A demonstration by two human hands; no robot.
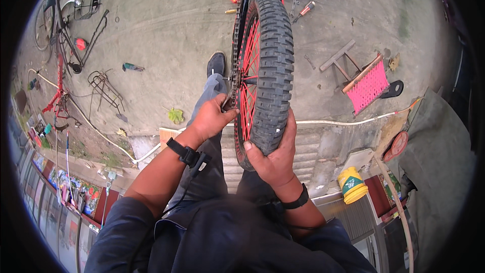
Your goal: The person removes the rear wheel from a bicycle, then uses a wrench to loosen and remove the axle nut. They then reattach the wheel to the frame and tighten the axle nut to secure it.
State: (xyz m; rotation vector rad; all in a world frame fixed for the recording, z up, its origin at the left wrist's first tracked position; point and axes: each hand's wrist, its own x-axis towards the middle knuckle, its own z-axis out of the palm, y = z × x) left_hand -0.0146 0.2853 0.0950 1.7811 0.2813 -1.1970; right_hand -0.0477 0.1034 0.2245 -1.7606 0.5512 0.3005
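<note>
Wheel [275, 65] upright, just right of the chain [236, 45]; right hand [275, 157] holding the wheel's near end; left hand [213, 117] curled by the chain, cannot tell if holding anything; pink-seated stool [368, 89] well apart, to the right

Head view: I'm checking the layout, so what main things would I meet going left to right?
Red bicycle frame, green-handled tool, yellow-green leaf, left hand, knobby tire, screwdriver, pink-seated stool.
</note>
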